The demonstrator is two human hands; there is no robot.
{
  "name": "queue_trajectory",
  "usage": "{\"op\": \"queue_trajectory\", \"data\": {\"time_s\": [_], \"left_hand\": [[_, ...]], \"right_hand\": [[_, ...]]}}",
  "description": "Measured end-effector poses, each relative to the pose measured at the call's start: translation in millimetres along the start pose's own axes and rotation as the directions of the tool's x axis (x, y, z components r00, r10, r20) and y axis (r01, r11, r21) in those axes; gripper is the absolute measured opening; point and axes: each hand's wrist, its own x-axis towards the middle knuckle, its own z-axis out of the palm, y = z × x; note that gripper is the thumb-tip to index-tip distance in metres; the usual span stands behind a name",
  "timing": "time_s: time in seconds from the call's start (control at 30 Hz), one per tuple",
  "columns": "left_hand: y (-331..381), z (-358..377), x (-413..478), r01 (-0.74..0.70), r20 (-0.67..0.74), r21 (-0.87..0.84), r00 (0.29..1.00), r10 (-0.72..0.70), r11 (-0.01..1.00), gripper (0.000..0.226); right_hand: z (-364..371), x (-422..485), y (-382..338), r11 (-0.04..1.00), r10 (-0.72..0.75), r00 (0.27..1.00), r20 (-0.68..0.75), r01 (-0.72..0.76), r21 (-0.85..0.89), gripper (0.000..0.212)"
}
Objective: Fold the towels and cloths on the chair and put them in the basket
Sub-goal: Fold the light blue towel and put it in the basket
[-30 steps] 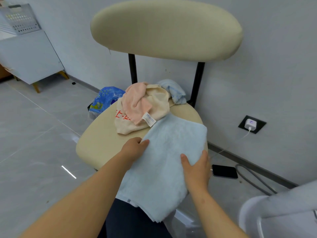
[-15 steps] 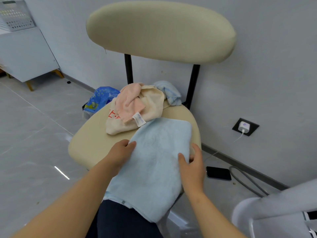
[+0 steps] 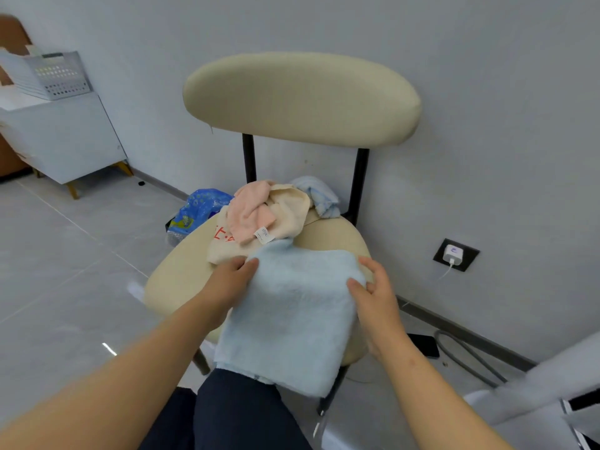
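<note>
A folded light blue towel (image 3: 292,319) lies on the beige chair seat (image 3: 181,271) and hangs over its front edge onto my knee. My left hand (image 3: 232,280) grips the towel's far left corner. My right hand (image 3: 373,293) pinches the far right corner, thumb on top and fingers behind. Behind the towel sits a crumpled pile: a pink cloth (image 3: 251,209), a cream cloth (image 3: 289,212) with red print, and a small pale blue cloth (image 3: 319,193). A grey perforated basket (image 3: 55,76) stands on a white cabinet at the far left.
The white cabinet (image 3: 65,138) stands by the wall at left. A blue plastic bag (image 3: 198,209) lies on the floor behind the chair. A phone (image 3: 425,345), a cable and a wall charger (image 3: 454,254) are at right. A white object (image 3: 535,401) fills the lower right corner.
Both hands slid up the towel to its far corners. The right hand went from lying flat on the cloth to pinching its edge. The view pulled back.
</note>
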Motion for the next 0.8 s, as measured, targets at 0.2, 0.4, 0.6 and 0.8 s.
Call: {"op": "queue_trajectory", "data": {"time_s": [0.2, 0.4, 0.6, 0.8], "left_hand": [[35.3, -22.5, -37.0, -0.221, -0.080, -0.199, 0.975, 0.209, 0.955, 0.030], [49.0, -39.6, -61.3, -0.344, -0.147, -0.334, 0.939, 0.311, 0.878, 0.031], [53.7, -34.1, -67.9, -0.279, -0.183, -0.426, 0.958, 0.220, 0.861, 0.037], [50.4, -31.9, -65.3, -0.196, -0.141, -0.460, 0.979, 0.147, 0.866, 0.023]], "right_hand": [[-8.3, -13.3, -51.3, 0.984, -0.113, 0.989, 0.094, 0.098, 0.148, 0.032], [-12.8, -27.1, -80.4, 0.943, -0.331, 0.934, 0.136, 0.334, 0.003, 0.046], [-9.1, -29.3, -74.9, 0.884, -0.431, 0.900, 0.060, 0.435, -0.171, 0.028], [-7.9, -19.6, -71.5, 0.942, -0.333, 0.941, 0.051, 0.331, 0.058, 0.024]]}}
